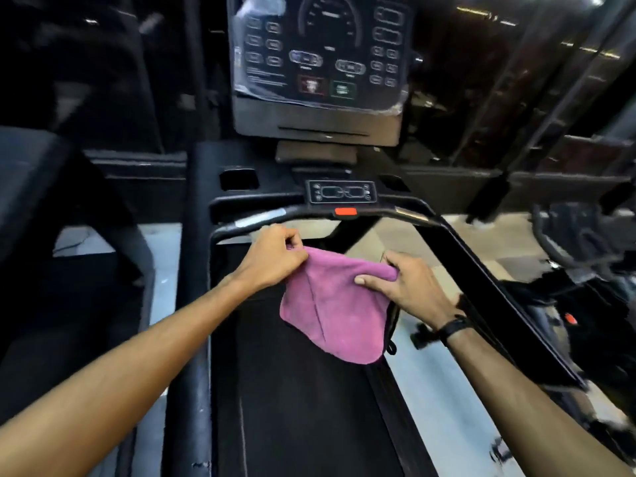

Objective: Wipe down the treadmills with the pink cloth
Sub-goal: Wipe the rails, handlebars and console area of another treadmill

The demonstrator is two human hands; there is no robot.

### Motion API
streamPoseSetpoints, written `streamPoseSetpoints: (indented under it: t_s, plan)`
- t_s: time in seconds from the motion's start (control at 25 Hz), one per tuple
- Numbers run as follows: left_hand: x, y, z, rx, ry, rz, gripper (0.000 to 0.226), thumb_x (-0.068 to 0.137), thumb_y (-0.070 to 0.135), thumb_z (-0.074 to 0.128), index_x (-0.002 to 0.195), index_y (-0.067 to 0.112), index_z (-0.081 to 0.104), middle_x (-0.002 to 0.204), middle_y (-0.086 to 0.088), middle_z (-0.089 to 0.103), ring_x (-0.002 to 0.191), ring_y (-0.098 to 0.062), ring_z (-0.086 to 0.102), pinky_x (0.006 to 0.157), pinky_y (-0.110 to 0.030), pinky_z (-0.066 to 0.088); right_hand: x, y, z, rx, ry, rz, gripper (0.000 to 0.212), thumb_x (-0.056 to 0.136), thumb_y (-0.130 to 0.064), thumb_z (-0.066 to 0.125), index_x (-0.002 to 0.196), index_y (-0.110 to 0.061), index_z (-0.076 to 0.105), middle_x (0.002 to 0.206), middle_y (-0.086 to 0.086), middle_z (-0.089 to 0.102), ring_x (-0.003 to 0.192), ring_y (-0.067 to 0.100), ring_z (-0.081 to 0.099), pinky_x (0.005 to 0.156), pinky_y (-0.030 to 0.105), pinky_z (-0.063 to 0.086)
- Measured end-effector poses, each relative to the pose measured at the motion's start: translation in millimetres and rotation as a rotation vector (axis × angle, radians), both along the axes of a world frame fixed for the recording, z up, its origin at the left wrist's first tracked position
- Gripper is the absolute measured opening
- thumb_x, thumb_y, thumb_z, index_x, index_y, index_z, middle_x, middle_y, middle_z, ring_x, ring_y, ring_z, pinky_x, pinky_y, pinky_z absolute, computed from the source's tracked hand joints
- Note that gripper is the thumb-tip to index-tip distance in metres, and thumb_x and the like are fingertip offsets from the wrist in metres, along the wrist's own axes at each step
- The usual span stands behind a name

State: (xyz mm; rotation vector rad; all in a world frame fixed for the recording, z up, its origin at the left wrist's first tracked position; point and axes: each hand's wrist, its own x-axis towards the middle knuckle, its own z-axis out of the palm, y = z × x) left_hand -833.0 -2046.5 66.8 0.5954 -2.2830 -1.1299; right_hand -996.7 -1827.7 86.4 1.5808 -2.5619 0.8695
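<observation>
Item one, far left of your grip: a neighbouring machine [31, 187], dark and blurred, well apart from both hands; its details cannot be told.

Item two: your left hand [275, 258], forearm bare, fingers pinched together on the upper left corner of the pink cloth [335, 304]. The knuckles sit just below the front handlebar [261, 218] of the treadmill; whether they touch it cannot be told.

Item three, between your two grips: the pink cloth itself, stretched along its top edge from one hand to the other and hanging in a loose rounded fold below them, in the air over the black belt [303, 407]. A dark loop or strap shows at its lower right edge.

Item four, above and beyond the grip: a red tab [346, 212] at the middle of the handlebar, a small button panel [340, 192] just behind it, and higher up the console [323, 49], tilted toward you, with a dial display, rows of buttons, one red and one green key, and a loose clear film over its face.

Item five: your right hand [409, 289], closed on the cloth's upper right corner, thumb on top of the fabric and fingers tucked behind it. A black wristband [454, 327] sits at the wrist.

Item six, right of the grip: the right side rail [499, 297], running back past your forearm, and blurred dark equipment [585, 242] beyond.
</observation>
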Motion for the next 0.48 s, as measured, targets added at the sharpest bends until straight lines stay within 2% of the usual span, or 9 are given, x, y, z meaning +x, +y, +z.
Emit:
streamPoseSetpoints:
  t_s: [0.08, 0.2, 0.28, 0.36, 0.48]
  plan:
    - [30.0, -13.4, 5.0, -0.054, 0.021, 0.184, 0.011, 0.062, 0.025, 0.052, 0.055, 0.018, 0.056, 0.051, 0.009, 0.053, 0.052, -0.007, 0.047, 0.055, -0.030, 0.043, 1.9, -41.1, -1.5, -0.036, -0.013, 0.177, 0.057, 0.074, -0.073, 0.067, 0.064, -0.027, 0.034, 0.059, -0.009, 0.044, 0.057, 0.012, 0.043, 0.055, 0.037, 0.038]
    - [84.1, -16.4, 3.0, -0.059, 0.076, 0.481, 0.011, 0.063, 0.021, 0.050, 0.055, 0.014, 0.055, 0.052, 0.001, 0.054, 0.053, -0.009, 0.044, 0.054, -0.031, 0.041, 20.9, -91.1, -1.4, -0.055, -0.033, 0.433, 0.055, 0.076, -0.064, 0.074, 0.064, -0.029, 0.034, 0.058, -0.009, 0.043, 0.056, 0.008, 0.042, 0.054, 0.029, 0.035]
    - [118.7, -2.4, 4.9, -0.048, 0.101, 0.607, 0.010, 0.062, 0.018, 0.050, 0.055, 0.011, 0.054, 0.053, -0.005, 0.055, 0.053, -0.009, 0.042, 0.054, -0.031, 0.038, 40.5, -113.0, -0.8, -0.078, -0.085, 0.561, 0.053, 0.076, -0.060, 0.077, 0.064, -0.026, 0.038, 0.057, -0.008, 0.046, 0.056, 0.009, 0.042, 0.055, 0.032, 0.037]
    - [152.4, 16.1, 12.8, 0.012, 0.124, 0.684, 0.010, 0.061, 0.014, 0.048, 0.054, 0.008, 0.052, 0.050, -0.004, 0.052, 0.051, -0.007, 0.040, 0.050, -0.027, 0.033, 67.4, -126.4, 5.9, -0.087, -0.160, 0.699, 0.055, 0.076, -0.058, 0.078, 0.062, -0.023, 0.038, 0.057, -0.009, 0.043, 0.055, 0.009, 0.038, 0.056, 0.035, 0.036]
    - [205.5, 52.3, 28.0, 0.215, 0.241, 0.799, 0.007, 0.055, 0.010, 0.045, 0.054, 0.005, 0.050, 0.041, 0.007, 0.047, 0.041, -0.001, 0.035, 0.041, -0.018, 0.025, 113.9, -133.5, 23.1, 0.013, -0.429, 0.974, 0.057, 0.078, -0.047, 0.080, 0.057, -0.017, 0.036, 0.056, -0.011, 0.032, 0.053, 0.006, 0.029, 0.051, 0.025, 0.025]
